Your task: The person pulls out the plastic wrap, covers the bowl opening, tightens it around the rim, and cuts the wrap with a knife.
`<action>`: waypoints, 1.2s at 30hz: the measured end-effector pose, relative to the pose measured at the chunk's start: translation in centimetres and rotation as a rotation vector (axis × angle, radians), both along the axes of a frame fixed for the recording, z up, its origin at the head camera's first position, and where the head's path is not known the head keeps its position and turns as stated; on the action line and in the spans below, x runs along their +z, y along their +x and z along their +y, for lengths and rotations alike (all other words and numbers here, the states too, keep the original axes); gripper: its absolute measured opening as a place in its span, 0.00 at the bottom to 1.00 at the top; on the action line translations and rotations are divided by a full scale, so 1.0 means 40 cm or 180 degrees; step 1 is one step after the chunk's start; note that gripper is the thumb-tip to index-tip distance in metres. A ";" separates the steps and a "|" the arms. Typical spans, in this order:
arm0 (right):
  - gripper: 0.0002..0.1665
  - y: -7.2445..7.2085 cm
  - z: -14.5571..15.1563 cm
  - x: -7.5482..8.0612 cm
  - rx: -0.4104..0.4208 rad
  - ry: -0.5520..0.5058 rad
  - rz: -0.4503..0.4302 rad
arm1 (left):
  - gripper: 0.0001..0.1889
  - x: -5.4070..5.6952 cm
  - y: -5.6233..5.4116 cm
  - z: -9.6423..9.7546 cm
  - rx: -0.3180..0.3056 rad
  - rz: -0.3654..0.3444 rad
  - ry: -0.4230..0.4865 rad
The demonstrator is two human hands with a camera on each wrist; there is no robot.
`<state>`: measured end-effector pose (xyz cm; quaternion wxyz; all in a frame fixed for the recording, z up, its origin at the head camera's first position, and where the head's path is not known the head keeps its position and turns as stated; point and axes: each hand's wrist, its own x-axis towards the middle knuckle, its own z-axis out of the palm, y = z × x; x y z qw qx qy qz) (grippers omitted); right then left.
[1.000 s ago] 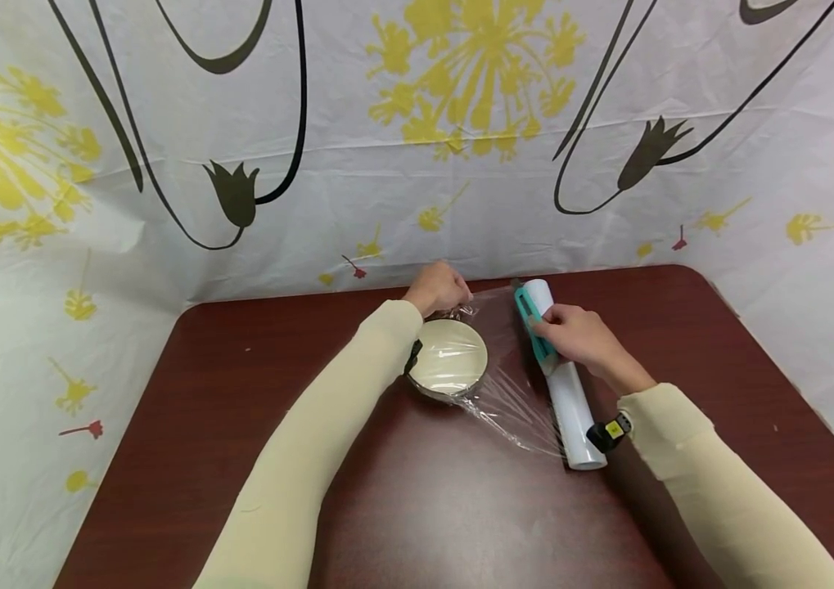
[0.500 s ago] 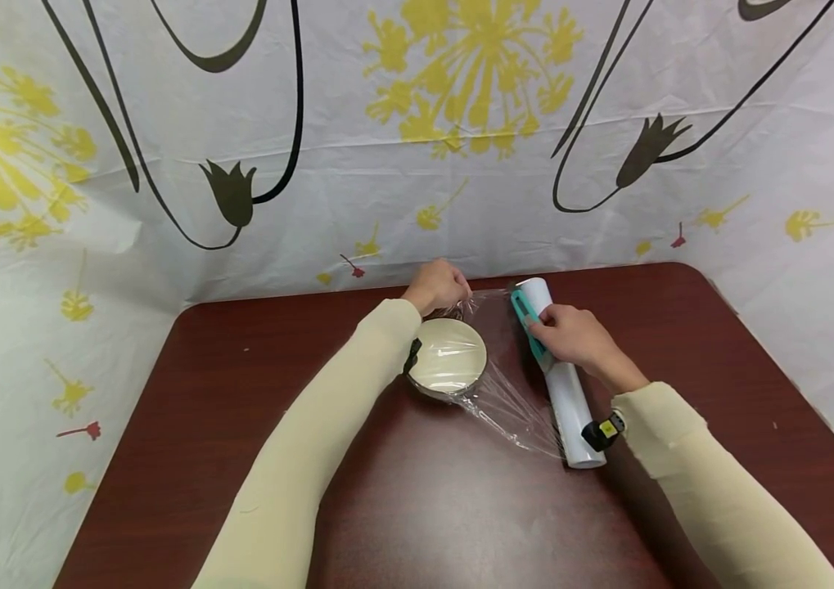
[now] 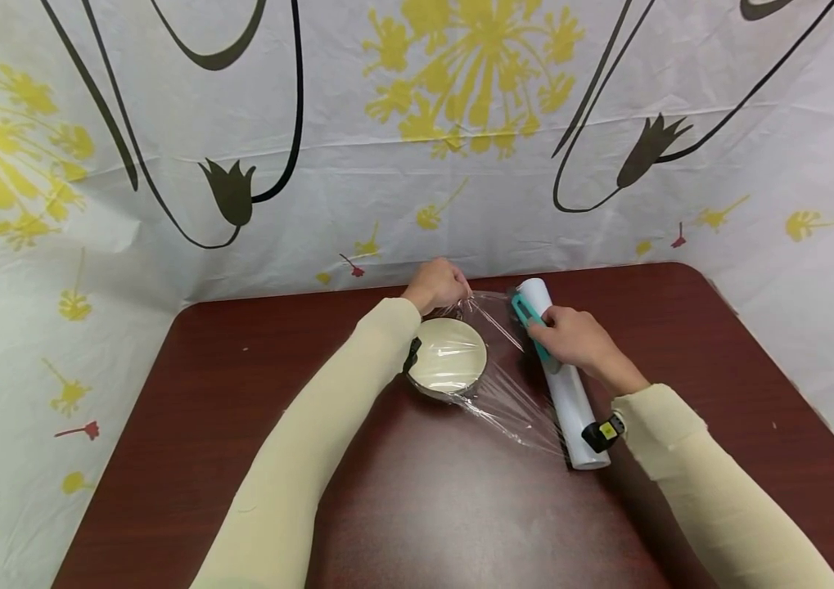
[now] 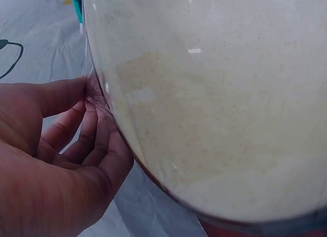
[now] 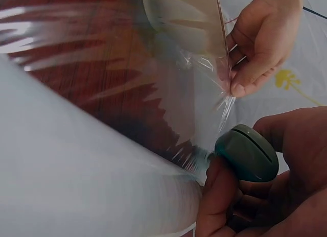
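A cream-coloured bowl with a dark rim stands on the table with clear plastic wrap stretched over its top. Beyond its far side, my left hand pinches the edge of the wrap between thumb and fingers; the left wrist view shows the gathered film there. To the right lies the white roll of plastic wrap, the film running from it to the bowl. My right hand grips a teal utility knife over the far part of the roll. The blade cannot be made out.
A dark red-brown wooden table carries everything. White sheeting with yellow and grey flower prints hangs close behind its far edge and at both sides.
The utility knife and my right hand have shifted slightly towards me along the roll. A diagonal crease now shows in the wrap between my hands. My left hand stays almost still.
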<state>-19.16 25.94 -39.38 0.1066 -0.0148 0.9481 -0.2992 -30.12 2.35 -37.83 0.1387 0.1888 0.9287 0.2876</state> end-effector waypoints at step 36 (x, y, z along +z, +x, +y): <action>0.24 0.000 -0.005 -0.013 -0.0057 0.0053 -0.0060 | 0.10 0.002 0.003 -0.003 0.0128 -0.0268 0.0253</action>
